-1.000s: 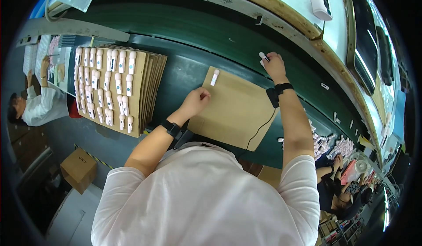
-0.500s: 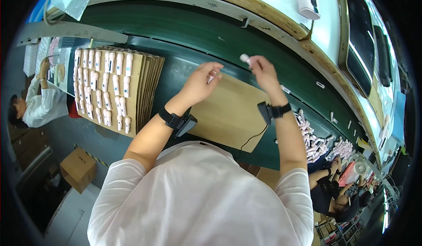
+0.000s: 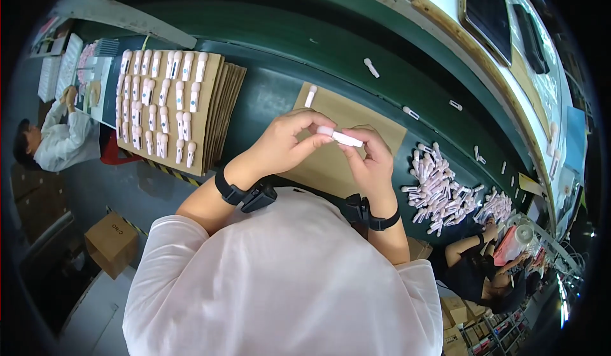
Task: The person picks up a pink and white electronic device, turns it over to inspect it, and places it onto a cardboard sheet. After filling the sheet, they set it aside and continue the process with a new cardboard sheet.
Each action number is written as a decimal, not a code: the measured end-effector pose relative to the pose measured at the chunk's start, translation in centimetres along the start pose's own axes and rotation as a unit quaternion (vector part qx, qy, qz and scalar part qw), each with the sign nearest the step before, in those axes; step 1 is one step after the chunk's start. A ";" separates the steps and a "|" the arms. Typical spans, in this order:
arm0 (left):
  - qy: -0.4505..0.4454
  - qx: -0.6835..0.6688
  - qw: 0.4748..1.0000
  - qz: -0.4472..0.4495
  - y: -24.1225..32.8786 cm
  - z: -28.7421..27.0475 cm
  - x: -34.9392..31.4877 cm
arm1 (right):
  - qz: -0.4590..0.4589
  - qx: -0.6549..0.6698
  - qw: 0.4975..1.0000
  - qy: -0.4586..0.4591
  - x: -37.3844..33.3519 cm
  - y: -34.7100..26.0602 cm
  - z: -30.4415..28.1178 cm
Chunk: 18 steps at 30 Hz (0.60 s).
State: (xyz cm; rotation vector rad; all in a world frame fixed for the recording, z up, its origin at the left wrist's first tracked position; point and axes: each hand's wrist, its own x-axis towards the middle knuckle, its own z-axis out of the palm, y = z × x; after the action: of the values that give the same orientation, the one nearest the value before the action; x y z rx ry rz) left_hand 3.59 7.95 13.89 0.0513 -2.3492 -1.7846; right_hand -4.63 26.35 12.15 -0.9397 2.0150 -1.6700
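My left hand (image 3: 294, 138) and my right hand (image 3: 370, 159) meet above a brown cardboard sheet (image 3: 375, 122). Between their fingertips is a small white handheld device (image 3: 347, 139) with a rounded pale pink head. The left fingers pinch the head end while the right thumb and fingers hold the white body. Another device of the same kind (image 3: 310, 96) lies on the sheet's far left corner, beyond my left hand. Both of my wrists wear black strapped modules.
Left, a stack of cardboard sheets (image 3: 219, 117) carries rows of these devices. Right, there is a heaped pile of devices (image 3: 436, 184). Several more lie along the green strip (image 3: 337, 44) at the back. One person sits far left; another works at lower right.
My hands have come together nearer my body, both now on one device. A device shows on the sheet's far left corner where my left hand was. My right hand has left the green strip.
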 end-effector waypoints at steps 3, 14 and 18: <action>0.008 -0.034 0.999 -0.014 1.5 0.1 -0.9 | -0.070 -0.009 0.997 0.007 -0.7 -1.2 0.2; -0.013 -0.025 1.000 0.014 3.3 -0.2 -2.4 | -0.021 0.031 0.999 0.038 -3.3 -3.5 0.4; -0.015 -0.014 0.999 0.033 3.2 -0.3 -2.4 | -0.033 0.032 0.998 0.037 -3.4 -3.7 0.4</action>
State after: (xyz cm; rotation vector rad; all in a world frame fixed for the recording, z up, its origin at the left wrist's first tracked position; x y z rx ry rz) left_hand 6.31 8.93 16.73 -0.0565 -2.3179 -1.7978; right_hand -0.96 28.12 15.12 -0.9438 1.9837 -1.8185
